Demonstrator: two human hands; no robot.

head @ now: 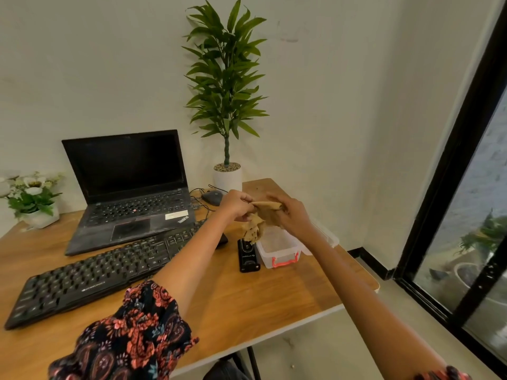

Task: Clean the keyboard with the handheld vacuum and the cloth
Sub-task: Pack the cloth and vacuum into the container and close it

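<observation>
A tan cloth (260, 219) hangs in the air above the right side of the desk, held by both hands. My left hand (236, 205) pinches its upper left edge and my right hand (288, 215) grips its right part. The loose end of the cloth dangles over a black handheld vacuum (248, 257), which lies on the desk next to a clear plastic box. The black keyboard (96, 272) lies slanted on the left half of the desk, partly behind my left forearm.
An open black laptop (129, 187) stands behind the keyboard. The clear box (278, 250) with red latches is right of the vacuum, its lid behind it. A mouse (212, 198), a tall potted plant (226, 105) and a flower pot (33, 198) line the back. The desk edge (356, 300) drops off at right.
</observation>
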